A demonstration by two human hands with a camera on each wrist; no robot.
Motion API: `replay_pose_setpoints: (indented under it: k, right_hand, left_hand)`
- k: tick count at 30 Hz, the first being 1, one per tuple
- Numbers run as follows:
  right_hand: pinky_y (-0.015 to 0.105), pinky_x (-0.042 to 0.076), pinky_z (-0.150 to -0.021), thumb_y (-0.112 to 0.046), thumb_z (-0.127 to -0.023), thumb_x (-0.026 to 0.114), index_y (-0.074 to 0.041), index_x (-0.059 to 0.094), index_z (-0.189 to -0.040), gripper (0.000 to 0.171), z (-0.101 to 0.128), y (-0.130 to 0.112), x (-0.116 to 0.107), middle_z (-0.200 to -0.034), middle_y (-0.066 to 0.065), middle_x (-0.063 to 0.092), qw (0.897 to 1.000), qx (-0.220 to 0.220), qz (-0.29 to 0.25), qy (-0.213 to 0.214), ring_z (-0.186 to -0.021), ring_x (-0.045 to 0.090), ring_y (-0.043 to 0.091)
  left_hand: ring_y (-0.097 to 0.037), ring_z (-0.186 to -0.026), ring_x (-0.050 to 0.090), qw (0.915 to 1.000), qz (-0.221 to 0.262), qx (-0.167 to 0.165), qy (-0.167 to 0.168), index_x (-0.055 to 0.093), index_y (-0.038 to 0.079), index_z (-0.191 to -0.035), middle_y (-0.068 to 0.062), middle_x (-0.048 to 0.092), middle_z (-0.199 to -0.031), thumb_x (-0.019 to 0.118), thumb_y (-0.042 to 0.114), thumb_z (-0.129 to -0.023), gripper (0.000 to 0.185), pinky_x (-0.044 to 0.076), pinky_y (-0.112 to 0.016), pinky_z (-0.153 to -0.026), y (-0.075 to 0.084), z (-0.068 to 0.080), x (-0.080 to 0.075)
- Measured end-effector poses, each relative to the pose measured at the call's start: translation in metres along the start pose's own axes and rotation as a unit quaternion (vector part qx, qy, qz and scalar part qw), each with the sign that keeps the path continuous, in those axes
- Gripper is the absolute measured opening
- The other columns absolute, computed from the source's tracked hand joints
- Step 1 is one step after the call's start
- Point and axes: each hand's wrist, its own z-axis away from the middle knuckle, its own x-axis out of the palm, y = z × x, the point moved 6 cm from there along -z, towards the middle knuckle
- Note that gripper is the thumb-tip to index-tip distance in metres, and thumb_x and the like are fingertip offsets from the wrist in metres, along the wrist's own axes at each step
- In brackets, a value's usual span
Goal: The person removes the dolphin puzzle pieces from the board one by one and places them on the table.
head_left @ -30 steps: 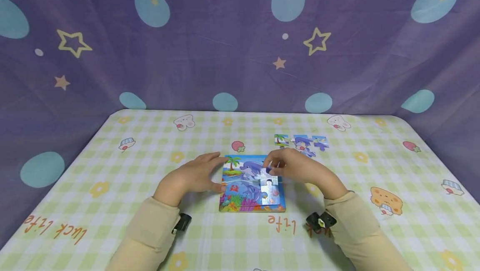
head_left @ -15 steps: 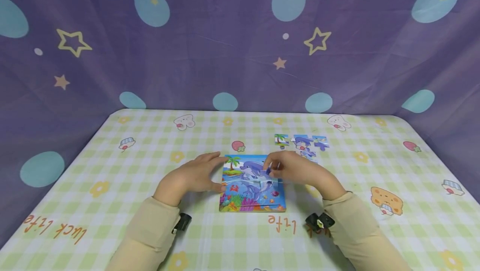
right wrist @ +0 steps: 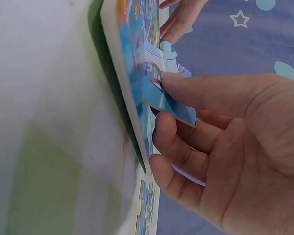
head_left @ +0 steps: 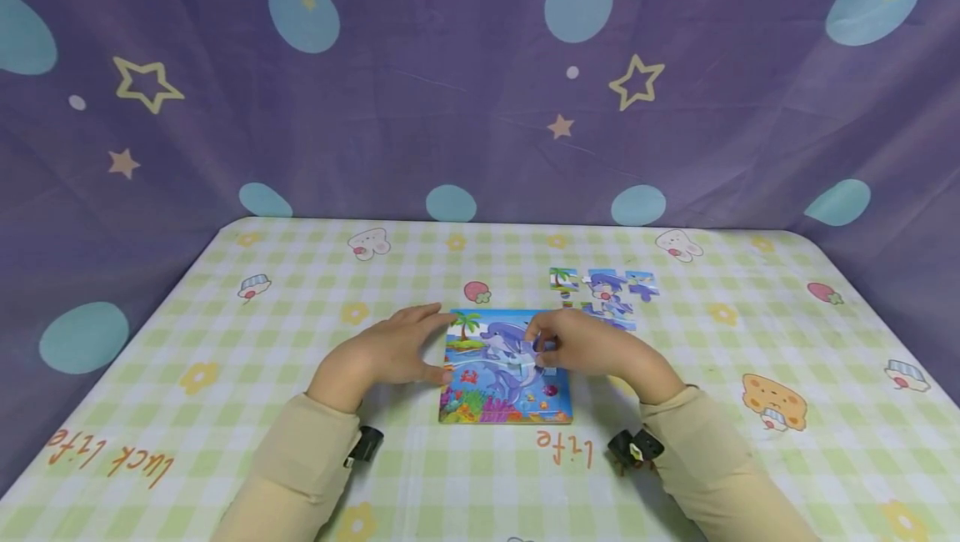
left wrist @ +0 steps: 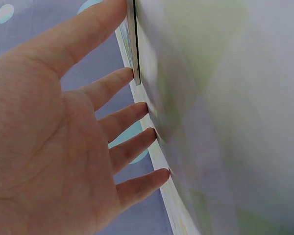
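Observation:
A dolphin jigsaw puzzle [head_left: 487, 417] lies on the table between the two hands. My left hand [head_left: 393, 348] rests at its left side, with fingers [left wrist: 110, 90] spread and mostly straight. The thumb and index finger touch the board's edge [left wrist: 133, 44]. Over the right part of the board, my right hand [head_left: 596, 343] pinches a blue puzzle piece [right wrist: 174, 106] between thumb and fingers. That piece is tilted up from the board surface in the right wrist view. The right hand's fingers partly cover the picture's right side in the head view.
Several loose puzzle pieces [head_left: 603, 282] lie behind the right hand, some partly hidden by it. A checked tablecloth [head_left: 225, 442] with printed figures covers the table. A purple curtain [head_left: 450, 92] with stars and ovals hangs along the back.
The bright glare on the right-hand pieces of the puzzle has gone. My right hand has shifted slightly down toward the near side, uncovering more loose pieces. The left hand has stayed put.

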Motion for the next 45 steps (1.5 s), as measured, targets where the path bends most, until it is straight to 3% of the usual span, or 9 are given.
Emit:
replay_pose_setpoints:
  k: [5,9,13,24,32,39,45]
  right_hand:
    - [0.028,0.049,-0.071,0.001,-0.091,0.067,-0.002,0.065,-0.106,0.015,0.0,0.0,-0.001,-0.097,0.004,0.067,1.0,-0.001,-0.005,-0.005,-0.084,0.06,0.013]
    - [0.026,0.044,-0.062,0.003,-0.092,0.065,0.0,0.064,-0.107,0.016,0.002,0.0,-0.003,-0.087,0.001,0.07,1.0,-0.002,-0.021,-0.01,-0.072,0.057,0.01]
    - [0.025,0.044,-0.058,0.005,-0.093,0.061,0.001,0.063,-0.109,0.017,0.004,0.001,-0.007,-0.08,0.0,0.072,0.999,0.004,-0.034,-0.004,-0.068,0.062,0.011]
    - [0.027,0.048,-0.07,0.008,-0.092,0.058,0.001,0.062,-0.107,0.017,0.016,0.008,-0.031,-0.084,0.002,0.074,0.999,-0.02,-0.023,0.028,-0.077,0.068,0.015]
    - [0.031,0.049,-0.073,0.007,-0.093,0.059,0.002,0.062,-0.108,0.015,0.025,0.023,-0.048,-0.086,0.004,0.074,0.998,0.011,-0.053,0.043,-0.084,0.067,0.019]
    - [0.03,0.043,-0.064,-0.001,-0.094,0.063,0.001,0.063,-0.106,0.012,0.033,0.036,-0.062,-0.088,0.006,0.075,0.996,0.029,-0.064,0.052,-0.072,0.058,0.021]
    - [0.037,0.048,-0.078,-0.002,-0.095,0.064,-0.001,0.063,-0.103,0.009,0.043,0.048,-0.075,-0.089,0.005,0.074,0.994,0.044,-0.052,0.09,-0.09,0.068,0.024]
  left_hand:
    - [-0.037,-0.148,0.018,1.0,-0.001,0.0,0.001,0.035,0.018,-0.155,-0.012,0.021,-0.163,0.077,0.04,-0.086,0.084,0.022,-0.062,-0.114,0.0,0.0,0.0]
    - [-0.037,-0.148,0.018,1.0,-0.003,-0.001,0.0,0.035,0.018,-0.155,-0.012,0.021,-0.163,0.077,0.04,-0.086,0.084,0.022,-0.062,-0.114,0.0,-0.001,0.0]
    - [-0.037,-0.148,0.018,1.0,-0.003,0.0,0.001,0.035,0.018,-0.155,-0.012,0.021,-0.163,0.077,0.041,-0.086,0.084,0.023,-0.062,-0.114,0.0,-0.001,0.0]
    - [-0.037,-0.148,0.019,1.0,-0.001,0.0,0.002,0.036,0.018,-0.155,-0.012,0.021,-0.163,0.077,0.04,-0.086,0.083,0.023,-0.061,-0.114,0.001,-0.001,0.001]
    - [-0.037,-0.148,0.019,1.0,-0.004,-0.003,0.003,0.037,0.018,-0.154,-0.012,0.022,-0.162,0.078,0.04,-0.085,0.083,0.023,-0.062,-0.114,0.001,-0.002,0.001]
    - [-0.037,-0.147,0.019,1.0,-0.004,-0.002,0.003,0.036,0.018,-0.155,-0.012,0.021,-0.163,0.077,0.04,-0.086,0.083,0.023,-0.062,-0.114,0.0,-0.001,0.001]
    - [-0.038,-0.147,0.019,1.0,-0.003,0.001,0.003,0.036,0.017,-0.155,-0.012,0.021,-0.162,0.077,0.04,-0.086,0.084,0.023,-0.062,-0.114,0.0,-0.001,0.001]
